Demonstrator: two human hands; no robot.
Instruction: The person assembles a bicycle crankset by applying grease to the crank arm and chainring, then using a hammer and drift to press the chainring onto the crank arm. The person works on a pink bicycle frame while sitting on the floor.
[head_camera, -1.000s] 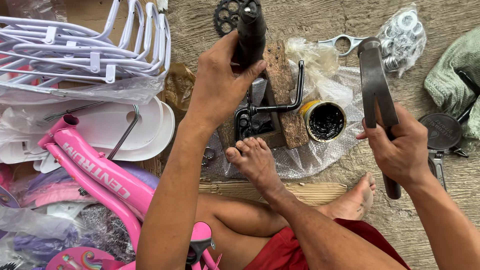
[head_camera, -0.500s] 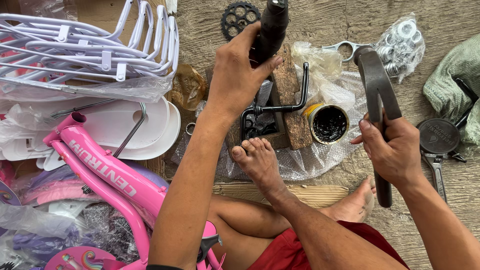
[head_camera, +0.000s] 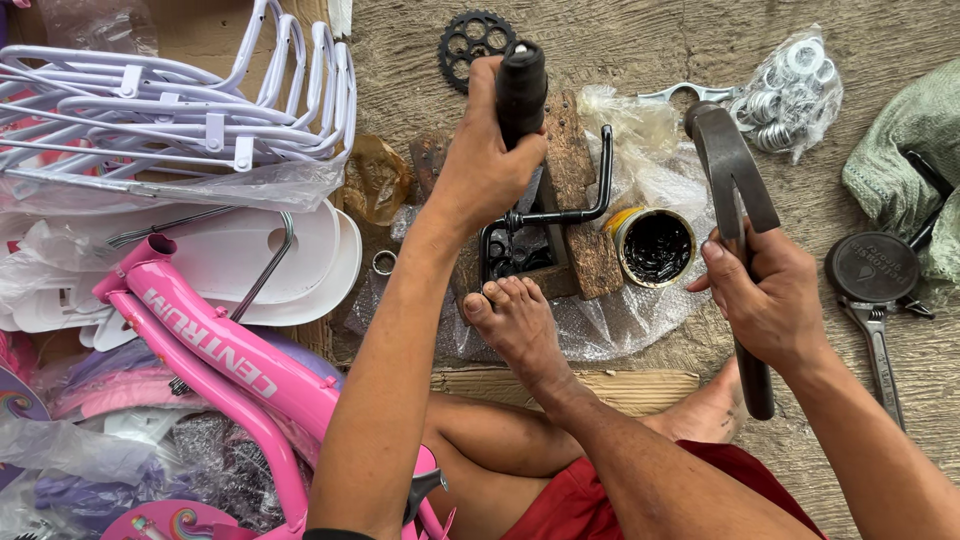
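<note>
Bike frame (head_camera: 215, 365) is bright pink, the basket (head_camera: 170, 110) pale lilac, the tin (head_camera: 655, 247) yellow with black grease inside, hammer (head_camera: 738, 215) dull grey, shorts (head_camera: 600, 500) red, cloth (head_camera: 910, 160) greenish.

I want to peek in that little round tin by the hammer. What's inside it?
The tin is open and holds thick, shiny black stuff, likely grease, nearly filling it. The bottom is covered by it, so anything underneath cannot be seen.
</note>
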